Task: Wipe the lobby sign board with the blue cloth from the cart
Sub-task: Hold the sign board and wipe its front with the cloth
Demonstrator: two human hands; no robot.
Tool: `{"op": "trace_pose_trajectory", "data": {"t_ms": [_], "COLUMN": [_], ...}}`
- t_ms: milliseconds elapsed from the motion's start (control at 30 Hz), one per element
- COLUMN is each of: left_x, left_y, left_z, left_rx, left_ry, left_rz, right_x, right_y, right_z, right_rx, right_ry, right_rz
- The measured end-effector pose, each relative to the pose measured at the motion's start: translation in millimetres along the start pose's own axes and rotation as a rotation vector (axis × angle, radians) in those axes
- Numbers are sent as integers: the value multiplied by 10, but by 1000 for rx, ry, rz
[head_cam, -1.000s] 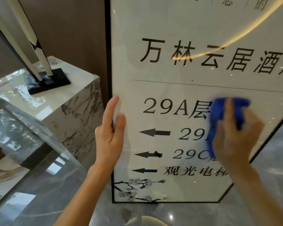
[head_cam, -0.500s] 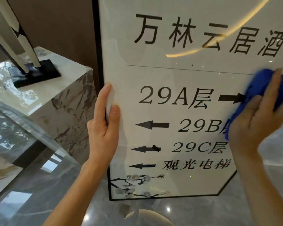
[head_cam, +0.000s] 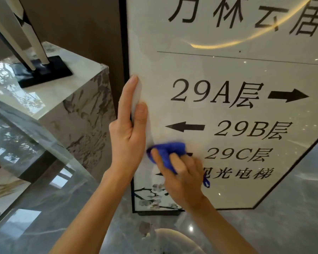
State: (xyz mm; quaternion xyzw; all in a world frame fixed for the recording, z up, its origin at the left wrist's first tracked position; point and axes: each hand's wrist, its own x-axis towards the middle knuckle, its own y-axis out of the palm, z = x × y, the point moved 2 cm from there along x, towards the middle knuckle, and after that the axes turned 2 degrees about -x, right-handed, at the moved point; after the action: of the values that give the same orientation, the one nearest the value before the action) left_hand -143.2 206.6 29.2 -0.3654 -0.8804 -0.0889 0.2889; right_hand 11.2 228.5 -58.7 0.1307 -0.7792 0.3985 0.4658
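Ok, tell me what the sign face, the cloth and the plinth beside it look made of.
Sign face: looks like glossy glass or acrylic over print, since it mirrors a ring light and small spots.
Cloth: soft blue fabric, maybe microfibre; it bunches under the right hand.
Plinth: polished veined marble or marble-look slab, reflecting on top.

Standing upright at 12 o'clock: sign board (head_cam: 228, 70). Sitting at 9 o'clock beside it: pedestal (head_cam: 77, 114), carrying stand base (head_cam: 42, 70). Lying against board's lower part, toward 6 o'clock: cloth (head_cam: 168, 153).
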Motion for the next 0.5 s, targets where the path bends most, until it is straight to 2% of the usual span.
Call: {"op": "trace_pose_trajectory", "data": {"t_ms": [300, 400, 433, 500], "left_x": [-1, 3, 4, 2], "left_y": [-4, -10, -14, -18], "left_z": [-58, -70, -75, -90], "left_rx": [-44, -50, -54, -45], "left_ry": [22, 27, 22, 35], "left_rz": [36, 45, 51, 53], "right_x": [-250, -133, -81, 67], "right_y": [-28, -153, -214, -318], "right_z": [-63, -280, -391, -685], "right_rx": [30, 36, 46, 181], "right_ry": [-350, -251, -171, 108], "right_rz": [125, 158, 178, 244]}}
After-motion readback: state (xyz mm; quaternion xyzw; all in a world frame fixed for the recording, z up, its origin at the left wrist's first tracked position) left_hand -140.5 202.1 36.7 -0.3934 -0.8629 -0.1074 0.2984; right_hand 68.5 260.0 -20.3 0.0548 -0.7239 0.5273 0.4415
